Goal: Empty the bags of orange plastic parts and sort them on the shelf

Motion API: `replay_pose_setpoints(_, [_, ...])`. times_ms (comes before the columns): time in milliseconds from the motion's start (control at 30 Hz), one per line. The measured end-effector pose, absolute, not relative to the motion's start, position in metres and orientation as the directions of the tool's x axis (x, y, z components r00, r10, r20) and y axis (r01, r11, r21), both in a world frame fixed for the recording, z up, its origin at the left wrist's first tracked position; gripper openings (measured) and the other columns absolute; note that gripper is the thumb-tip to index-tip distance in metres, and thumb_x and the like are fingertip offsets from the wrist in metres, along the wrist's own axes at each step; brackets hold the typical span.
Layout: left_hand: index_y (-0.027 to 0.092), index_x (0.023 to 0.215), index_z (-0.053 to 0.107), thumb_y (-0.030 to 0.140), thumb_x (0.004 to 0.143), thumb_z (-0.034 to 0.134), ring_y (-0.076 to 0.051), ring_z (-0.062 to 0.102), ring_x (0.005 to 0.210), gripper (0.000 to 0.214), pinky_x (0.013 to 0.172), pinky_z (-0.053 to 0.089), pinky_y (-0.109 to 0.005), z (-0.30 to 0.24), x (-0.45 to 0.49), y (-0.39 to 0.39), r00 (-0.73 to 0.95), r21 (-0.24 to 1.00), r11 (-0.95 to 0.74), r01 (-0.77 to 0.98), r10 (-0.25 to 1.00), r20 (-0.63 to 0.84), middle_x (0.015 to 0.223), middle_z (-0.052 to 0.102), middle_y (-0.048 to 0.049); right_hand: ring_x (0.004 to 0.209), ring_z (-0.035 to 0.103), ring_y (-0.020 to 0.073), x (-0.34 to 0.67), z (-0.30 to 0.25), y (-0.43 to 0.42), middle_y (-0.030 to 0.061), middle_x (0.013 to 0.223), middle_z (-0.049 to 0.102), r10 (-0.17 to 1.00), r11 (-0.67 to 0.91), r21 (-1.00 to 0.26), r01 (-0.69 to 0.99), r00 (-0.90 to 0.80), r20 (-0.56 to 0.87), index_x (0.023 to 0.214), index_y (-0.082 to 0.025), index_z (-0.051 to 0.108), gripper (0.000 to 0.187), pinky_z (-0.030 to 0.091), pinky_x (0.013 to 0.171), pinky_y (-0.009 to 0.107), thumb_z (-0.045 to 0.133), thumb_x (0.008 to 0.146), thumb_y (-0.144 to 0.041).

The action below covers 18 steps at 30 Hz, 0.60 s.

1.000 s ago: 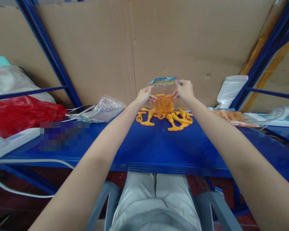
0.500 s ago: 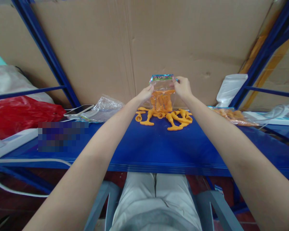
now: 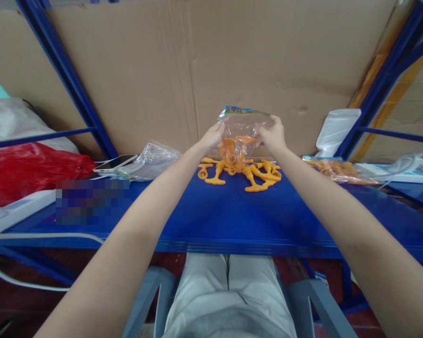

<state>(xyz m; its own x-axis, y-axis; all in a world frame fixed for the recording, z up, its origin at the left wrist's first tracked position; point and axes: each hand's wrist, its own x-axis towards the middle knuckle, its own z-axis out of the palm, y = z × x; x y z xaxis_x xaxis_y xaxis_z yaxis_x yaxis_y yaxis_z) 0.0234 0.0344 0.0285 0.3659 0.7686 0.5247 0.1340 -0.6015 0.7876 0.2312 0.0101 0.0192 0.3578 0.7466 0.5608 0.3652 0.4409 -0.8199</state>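
A clear plastic bag point(image 3: 240, 126) with a shiny blue-green header strip hangs upright above the back of the blue table. Several orange T-shaped plastic pieces point(image 3: 229, 148) show through its lower part. My left hand point(image 3: 213, 136) is closed on the bag's left edge, thumb near the top. On the opposite side my right hand point(image 3: 273, 136) grips the right edge, which is drawn outward; some of its fingertips are behind the film. Loose orange T-shaped pieces point(image 3: 255, 182) lie on the table under and beside the bag, a few with round hollow ends.
At right, a filled bag of orange pieces point(image 3: 338, 169) lies near a white plastic bottle-like container point(image 3: 338, 131). Flat clear bags point(image 3: 155, 157) and a phone point(image 3: 116, 162) are at left, beside a red bag point(image 3: 35, 166). A cardboard wall point(image 3: 127, 70) stands behind the blue table point(image 3: 232, 220).
My right hand has moved slightly right and lower along the bag's edge. The bag's top is spread wider, and the pieces inside have shifted and spread apart.
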Motion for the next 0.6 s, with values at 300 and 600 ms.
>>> replay_pose_setpoints(300, [0.03, 0.14, 0.058, 0.042, 0.101, 0.051, -0.029, 0.039, 0.15, 0.041, 0.117, 0.036, -0.054, 0.023, 0.024, 0.037, 0.327, 0.795, -0.601, 0.089, 0.771, 0.546, 0.152, 0.055, -0.0073, 0.034, 0.053, 0.0087, 0.205, 0.017, -0.04, -0.0034, 0.049, 0.061, 0.912, 0.17, -0.977, 0.125, 0.356, 0.205, 0.079, -0.018, 0.056, 0.02, 0.045, 0.038, 0.016, 0.054, 0.097, -0.011])
replay_pose_setpoints(600, [0.024, 0.15, 0.044, 0.01, 0.077, 0.077, -0.024, 0.074, 0.089, 0.082, 0.083, 0.063, -0.043, 0.007, 0.026, 0.041, 0.075, 0.904, -0.416, 0.102, 0.909, 0.41, 0.094, 0.071, -0.0062, 0.034, 0.052, 0.0078, 0.206, 0.007, -0.03, -0.0047, 0.046, 0.058, 0.899, 0.226, -0.968, 0.11, 0.36, 0.251, 0.076, -0.018, 0.057, 0.021, 0.046, 0.04, 0.016, 0.056, 0.097, -0.013])
